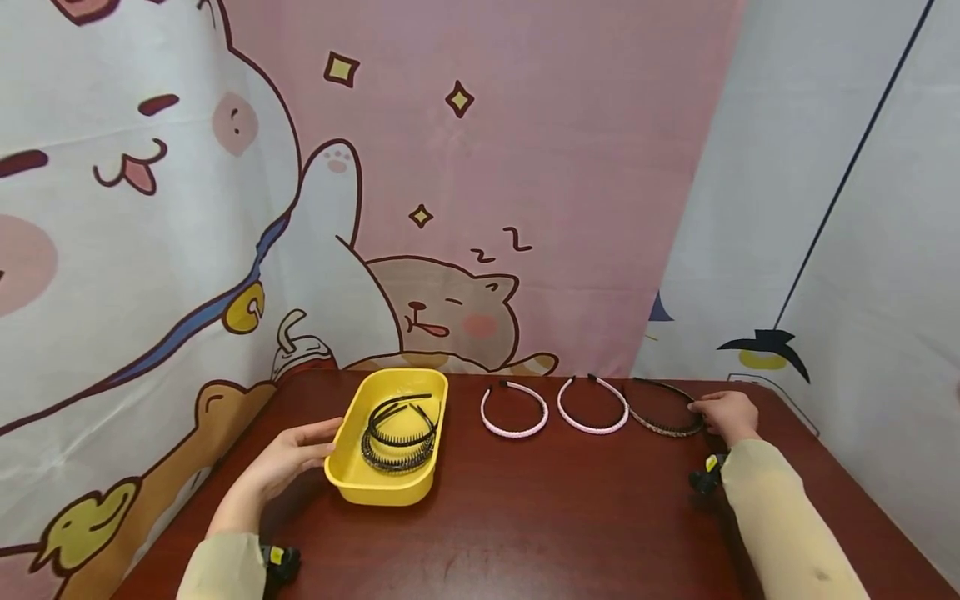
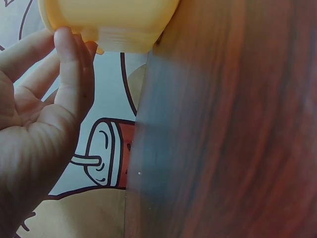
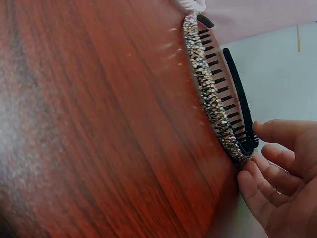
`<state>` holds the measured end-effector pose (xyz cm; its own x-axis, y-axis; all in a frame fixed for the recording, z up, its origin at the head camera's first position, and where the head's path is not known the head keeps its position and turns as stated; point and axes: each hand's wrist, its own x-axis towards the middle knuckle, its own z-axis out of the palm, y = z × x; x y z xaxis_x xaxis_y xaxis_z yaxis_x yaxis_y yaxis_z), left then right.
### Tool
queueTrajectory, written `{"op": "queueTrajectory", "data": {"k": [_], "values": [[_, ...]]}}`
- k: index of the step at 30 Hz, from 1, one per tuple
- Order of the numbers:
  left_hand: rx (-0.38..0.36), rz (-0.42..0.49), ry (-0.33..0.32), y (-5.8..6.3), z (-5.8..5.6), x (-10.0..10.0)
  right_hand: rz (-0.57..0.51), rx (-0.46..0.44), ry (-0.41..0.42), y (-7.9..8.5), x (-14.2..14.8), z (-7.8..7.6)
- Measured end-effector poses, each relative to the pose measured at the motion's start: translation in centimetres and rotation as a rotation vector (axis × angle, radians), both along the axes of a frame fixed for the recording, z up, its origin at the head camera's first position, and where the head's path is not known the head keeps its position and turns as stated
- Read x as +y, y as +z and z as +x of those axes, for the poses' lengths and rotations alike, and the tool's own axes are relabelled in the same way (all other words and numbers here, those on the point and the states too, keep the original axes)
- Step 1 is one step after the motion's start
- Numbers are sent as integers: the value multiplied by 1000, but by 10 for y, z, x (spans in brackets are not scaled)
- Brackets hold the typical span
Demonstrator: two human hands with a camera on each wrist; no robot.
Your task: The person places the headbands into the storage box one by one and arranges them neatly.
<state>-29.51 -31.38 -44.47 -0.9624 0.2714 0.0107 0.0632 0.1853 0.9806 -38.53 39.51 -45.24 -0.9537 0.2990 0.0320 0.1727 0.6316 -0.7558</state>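
Note:
My left hand [image 1: 296, 454] touches the outer left side of a yellow plastic basket [image 1: 378, 493], fingertips at its rim. The left wrist view shows the thumb and fingers against the outside of the basket [image 2: 119, 29]. Inside lie black toothed headbands [image 1: 401, 437], overlapping one another. On the right, my right hand [image 1: 726, 414] pinches the side of a glittery toothed headband [image 1: 671, 431]. Close up in the right wrist view, this headband [image 3: 205, 79] has gold and dark sequins outside and black teeth inside; the fingers [image 3: 277, 173] hold its near side.
Two pink braided headbands [image 1: 514, 432] [image 1: 594, 428] lie in a row between the basket and the glittery headband, on a dark red wooden table [image 1: 525, 517]. A printed cartoon cloth [image 1: 562, 208] hangs behind the table's far edge.

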Motion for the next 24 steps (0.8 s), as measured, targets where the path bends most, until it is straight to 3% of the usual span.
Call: {"op": "queueTrajectory", "data": {"k": [8,24], "values": [[-4,3,10,1,-1,0,76,-14,-5,2,-3,-1],[-5,-1,11,0,-1,0,-112,-84,-43,6,2,8]]}}
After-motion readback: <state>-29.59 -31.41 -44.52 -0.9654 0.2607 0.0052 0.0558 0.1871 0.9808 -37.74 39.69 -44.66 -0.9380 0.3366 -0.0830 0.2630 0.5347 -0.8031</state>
